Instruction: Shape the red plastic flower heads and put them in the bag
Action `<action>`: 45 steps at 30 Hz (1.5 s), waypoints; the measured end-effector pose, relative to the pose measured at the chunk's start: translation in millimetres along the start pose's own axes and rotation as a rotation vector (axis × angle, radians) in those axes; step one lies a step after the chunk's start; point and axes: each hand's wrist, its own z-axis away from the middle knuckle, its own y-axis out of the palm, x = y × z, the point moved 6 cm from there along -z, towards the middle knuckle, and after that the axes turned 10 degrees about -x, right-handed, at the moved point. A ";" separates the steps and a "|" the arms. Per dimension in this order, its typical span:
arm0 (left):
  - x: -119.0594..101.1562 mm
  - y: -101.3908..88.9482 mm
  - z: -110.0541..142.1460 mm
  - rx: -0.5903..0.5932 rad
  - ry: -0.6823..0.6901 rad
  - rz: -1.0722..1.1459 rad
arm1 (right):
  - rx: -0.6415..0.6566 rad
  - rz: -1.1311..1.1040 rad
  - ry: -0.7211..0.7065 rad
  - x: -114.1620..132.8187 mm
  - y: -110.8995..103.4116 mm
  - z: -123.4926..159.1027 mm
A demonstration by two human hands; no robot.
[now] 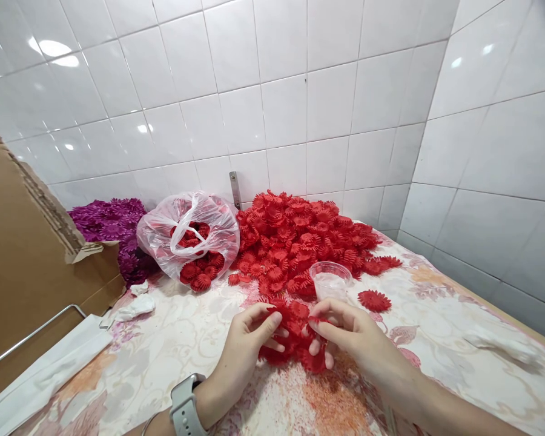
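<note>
My left hand (249, 333) is curled, its thumb and forefinger closed on a red artificial flower at the edge of a small heap. Beside it, my right hand (345, 327) pinches a red petal strip between thumb and fingers. Between and beneath both hands lies the small heap of red artificial flowers (286, 348), partly covered by my fingers. Just behind my right hand stands a clear plastic cup (330, 281) with whitish contents. One loose red flower (374, 301) rests to the right of the cup.
A large pile of red flowers (300, 236) sits against the tiled wall. Left of it are a tied plastic bag (158, 230) of red flowers, a purple flower pile (106, 221) and a cardboard box (31, 242). Crumpled white tissue (134, 307) lies on the floral tablecloth (186, 339).
</note>
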 end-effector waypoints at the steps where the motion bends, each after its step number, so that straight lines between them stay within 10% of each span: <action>1: 0.4 0.0 -0.1 -0.010 -0.011 0.010 | -0.002 0.007 -0.002 0.1 -0.1 -0.1; 11: 7.1 -0.1 0.8 0.029 -0.057 -0.135 | 0.011 0.122 -0.002 0.5 1.0 4.0; 28: 3.4 14.6 11.4 0.242 0.027 -0.183 | 0.142 0.590 -0.543 20.5 18.7 23.1; 45: -2.2 8.5 12.3 0.180 0.067 -0.291 | -0.322 0.328 -0.401 42.2 -25.5 13.8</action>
